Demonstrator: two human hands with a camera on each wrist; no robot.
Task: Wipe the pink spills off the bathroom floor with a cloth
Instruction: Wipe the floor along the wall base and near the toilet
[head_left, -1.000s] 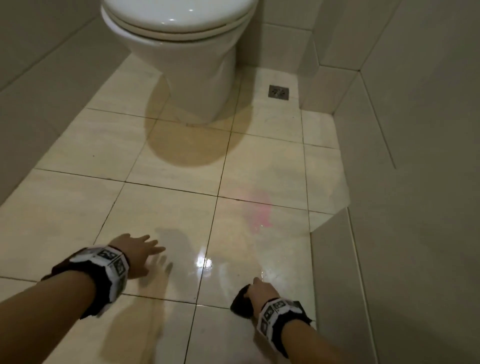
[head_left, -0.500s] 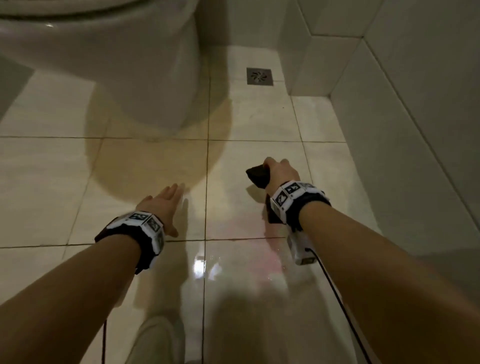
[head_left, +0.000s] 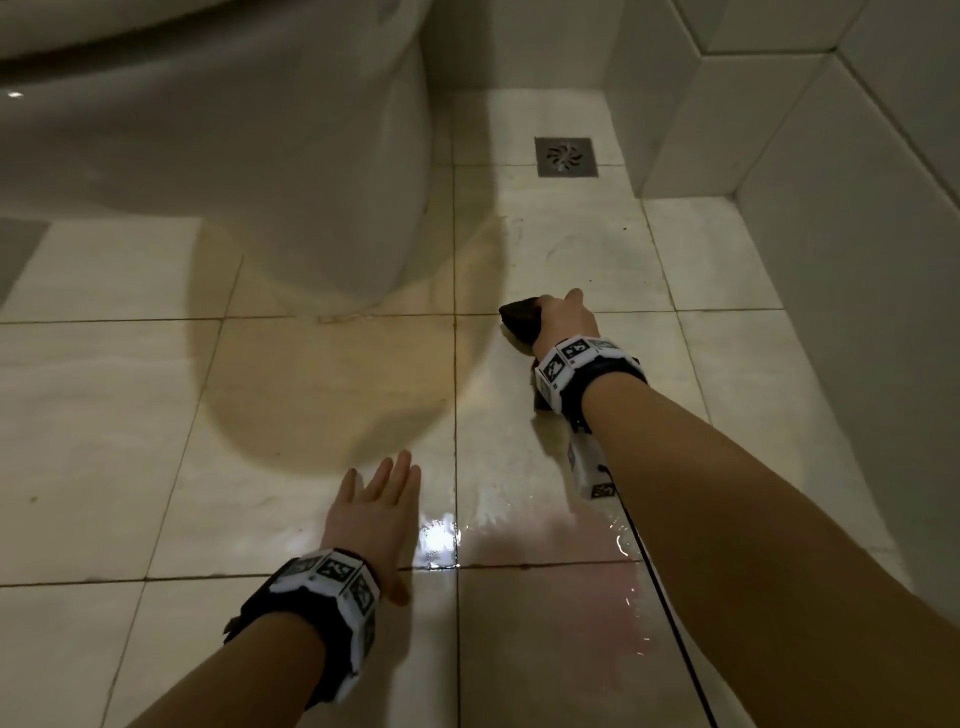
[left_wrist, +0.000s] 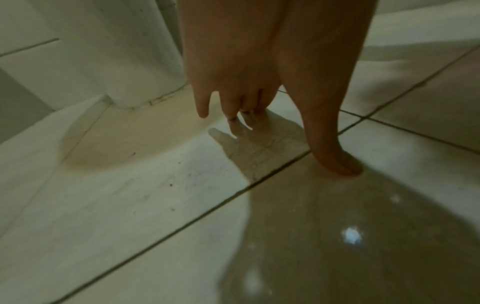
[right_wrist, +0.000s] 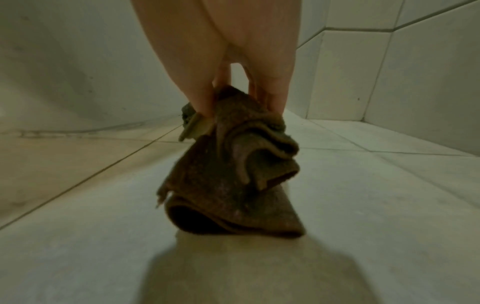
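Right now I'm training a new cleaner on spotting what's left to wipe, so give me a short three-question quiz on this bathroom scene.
1. True or false: the pink spill lies beyond the cloth, toward the floor drain.
2. Which hand grips the cloth?
3. The left hand is: A) gripping the toilet, B) flat with straight fingers on the floor tiles, C) holding a second cloth.

Key: 1 false, it lies nearer the person; 2 the right hand; 3 B.

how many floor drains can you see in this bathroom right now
1. The floor drain sits in the far floor by the tiled wall corner, right of the toilet. The toilet may hide others.
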